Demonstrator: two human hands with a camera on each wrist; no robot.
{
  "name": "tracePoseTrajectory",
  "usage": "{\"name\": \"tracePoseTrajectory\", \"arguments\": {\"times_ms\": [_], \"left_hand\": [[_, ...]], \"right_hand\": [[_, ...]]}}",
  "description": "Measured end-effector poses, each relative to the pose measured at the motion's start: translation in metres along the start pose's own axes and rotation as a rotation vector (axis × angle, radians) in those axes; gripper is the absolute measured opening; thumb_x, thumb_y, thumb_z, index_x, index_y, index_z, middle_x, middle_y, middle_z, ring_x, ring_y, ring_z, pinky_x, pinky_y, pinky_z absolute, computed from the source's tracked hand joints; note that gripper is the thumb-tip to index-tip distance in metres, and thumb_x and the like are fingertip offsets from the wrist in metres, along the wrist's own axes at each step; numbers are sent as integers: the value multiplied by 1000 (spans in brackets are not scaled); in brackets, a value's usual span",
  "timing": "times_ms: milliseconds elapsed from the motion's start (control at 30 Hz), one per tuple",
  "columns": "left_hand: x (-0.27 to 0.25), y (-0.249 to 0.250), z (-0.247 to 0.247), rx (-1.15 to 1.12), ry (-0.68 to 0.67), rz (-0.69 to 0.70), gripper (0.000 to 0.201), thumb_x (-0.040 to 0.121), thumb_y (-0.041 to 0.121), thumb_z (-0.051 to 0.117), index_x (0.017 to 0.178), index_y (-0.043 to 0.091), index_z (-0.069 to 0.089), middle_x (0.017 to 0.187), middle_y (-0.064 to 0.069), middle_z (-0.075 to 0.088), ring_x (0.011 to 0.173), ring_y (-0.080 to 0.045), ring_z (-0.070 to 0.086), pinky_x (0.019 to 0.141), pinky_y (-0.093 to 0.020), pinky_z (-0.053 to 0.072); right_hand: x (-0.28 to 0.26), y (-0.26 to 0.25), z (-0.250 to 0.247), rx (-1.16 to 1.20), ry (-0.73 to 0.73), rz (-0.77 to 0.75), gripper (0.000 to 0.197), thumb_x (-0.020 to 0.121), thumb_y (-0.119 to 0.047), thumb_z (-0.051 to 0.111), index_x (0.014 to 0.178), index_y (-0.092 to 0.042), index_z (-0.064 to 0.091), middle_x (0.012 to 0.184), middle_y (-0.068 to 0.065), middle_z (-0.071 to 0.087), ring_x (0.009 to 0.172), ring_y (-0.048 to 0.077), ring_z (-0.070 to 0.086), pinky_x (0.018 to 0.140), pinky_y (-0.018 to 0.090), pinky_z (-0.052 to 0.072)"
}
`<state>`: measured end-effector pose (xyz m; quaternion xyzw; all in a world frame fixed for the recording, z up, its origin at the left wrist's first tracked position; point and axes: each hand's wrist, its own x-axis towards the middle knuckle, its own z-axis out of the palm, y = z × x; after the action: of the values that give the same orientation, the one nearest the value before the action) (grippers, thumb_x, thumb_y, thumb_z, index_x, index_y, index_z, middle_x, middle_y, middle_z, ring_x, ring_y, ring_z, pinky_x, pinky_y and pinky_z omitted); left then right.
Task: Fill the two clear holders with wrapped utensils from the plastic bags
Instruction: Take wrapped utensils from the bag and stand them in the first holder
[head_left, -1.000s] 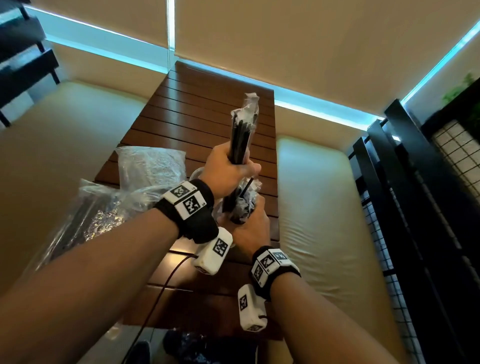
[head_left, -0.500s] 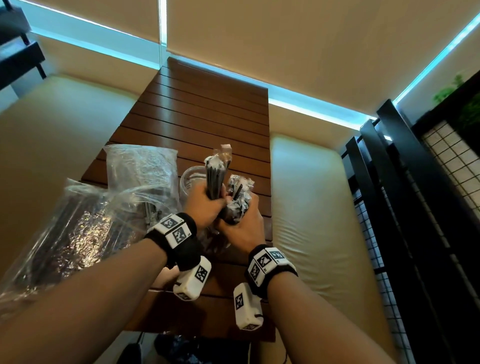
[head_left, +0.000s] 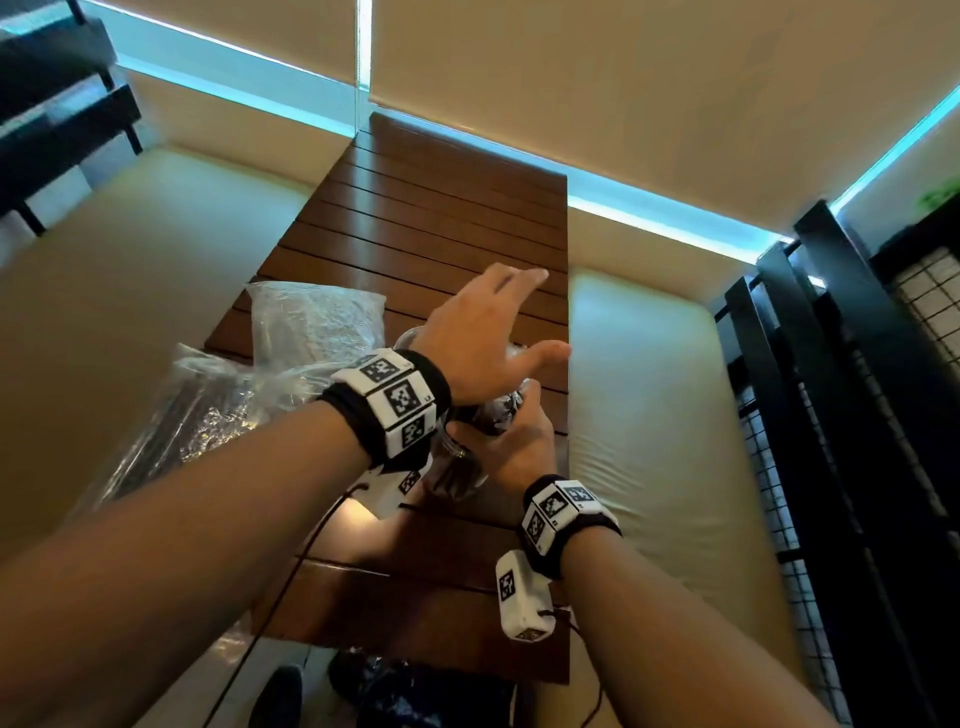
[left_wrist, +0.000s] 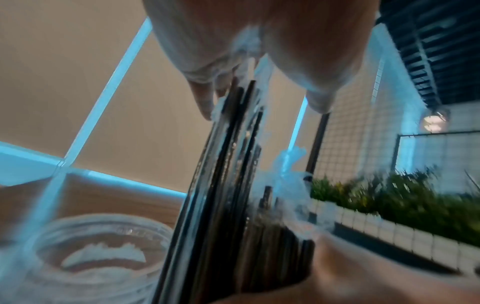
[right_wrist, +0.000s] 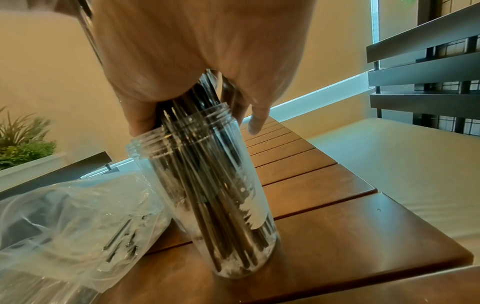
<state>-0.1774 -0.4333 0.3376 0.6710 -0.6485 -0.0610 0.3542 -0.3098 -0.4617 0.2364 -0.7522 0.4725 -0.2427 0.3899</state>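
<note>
Hands meet above a clear holder (right_wrist: 207, 185) that stands tilted on the near end of a slatted wooden table (head_left: 457, 223). The right hand (head_left: 511, 447) wraps its fingers around a bundle of wrapped utensils (right_wrist: 215, 197), dark sticks in clear film, at the holder's threaded mouth; the bundle reaches down to the holder's base. The left hand (head_left: 483, 343) is spread above them, fingers straight and thumb out, holding nothing; in the left wrist view its fingertips (left_wrist: 205, 102) appear just at the top of the utensil wrappers, though blur hides whether they touch. A 2nd clear holder (left_wrist: 96, 253) shows in the left wrist view just beside the filled one, with only a white scrap visible inside it, too blurred to identify. 2 plastic bags lie on the table's left side: the nearer bag (head_left: 192, 415) hangs partly over the table's edge with dark utensils visible through it and touches the filled holder in the right wrist view, and the farther bag (head_left: 317, 322) sits just behind it. Cream cushioned benches (head_left: 654, 395) flank the table, and a black slatted screen (head_left: 831, 415) stands at the right. Both wrists wear black bands with white marker blocks.
</note>
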Motion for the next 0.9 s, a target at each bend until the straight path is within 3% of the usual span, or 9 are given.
{"name": "tracePoseTrajectory", "arguments": {"times_ms": [167, 233, 400, 533, 633, 700, 767, 833, 900], "left_hand": [[-28, -5, 35, 374, -403, -27, 85, 93, 68, 21, 152, 7, 21, 156, -11, 29, 146, -28, 20, 118, -46, 17], [-38, -12, 43, 376, -417, -63, 90, 91, 72, 16, 153, 7, 14, 159, -12, 23, 148, -28, 14, 119, -47, 11], [-16, -5, 41, 387, -304, 4, 81, 92, 67, 7, 155, 15, 7, 162, -9, 13, 150, -26, 7, 121, -50, 4], [-34, -17, 63, 357, -337, -28, 71, 98, 55, 14, 153, 9, 16, 159, -11, 23, 149, -26, 14, 122, -45, 12], [-32, -19, 68, 314, -354, -17, 76, 97, 58, 11, 153, 8, 16, 160, -11, 21, 149, -25, 12, 122, -44, 11], [-26, -18, 63, 270, -431, -40, 85, 93, 67, 6, 155, 9, 8, 163, -9, 12, 151, -23, 5, 122, -46, 6], [-22, -18, 49, 146, -481, -71, 92, 87, 76, 4, 155, 14, -1, 164, -7, 3, 151, -20, 0, 122, -47, 3], [-22, -23, 29, -21, -354, -61, 96, 83, 80, 8, 155, 18, 2, 163, -6, 10, 149, -20, 12, 120, -47, 12], [-21, -31, 3, -209, -147, -94, 82, 89, 74, 17, 152, 22, 16, 155, -5, 26, 139, -20, 32, 112, -44, 29]], "right_hand": [[5, 7, 2, -236, -95, -56, 40, 85, -20, 68, 121, -7, 56, 112, -2, 60, 86, 0, 50, 62, -5, 30], [5, 11, 2, -252, -83, -56, 42, 87, -25, 66, 124, -11, 52, 115, -5, 58, 86, -12, 50, 64, -4, 31], [5, 5, 0, -224, -56, -117, 40, 86, -20, 69, 120, -10, 53, 104, -9, 47, 89, 2, 47, 67, -2, 35], [8, 13, 3, -197, -80, -109, 59, 78, -26, 75, 128, -10, 49, 110, -26, 43, 92, -32, 36, 69, -12, 25], [9, 15, -1, -165, -101, -87, 66, 76, -21, 77, 132, -8, 45, 114, -24, 46, 92, -37, 35, 70, -13, 25], [8, 9, -4, -196, -102, -122, 85, 74, -35, 76, 143, -9, 34, 140, 0, 43, 111, -21, 40, 91, -4, 29], [8, 0, -12, -309, -119, -160, 107, 68, -60, 67, 153, -20, 16, 159, 0, 15, 138, 8, 29, 113, 27, 32], [11, -16, -25, -358, -81, -172, 112, 65, -71, 65, 153, -28, 11, 161, -6, 7, 144, 17, 19, 115, 48, 29], [12, -41, -36, -353, 31, -217, 115, 63, -82, 62, 152, -26, 15, 157, -1, 20, 141, 19, 27, 114, 50, 28]]}}
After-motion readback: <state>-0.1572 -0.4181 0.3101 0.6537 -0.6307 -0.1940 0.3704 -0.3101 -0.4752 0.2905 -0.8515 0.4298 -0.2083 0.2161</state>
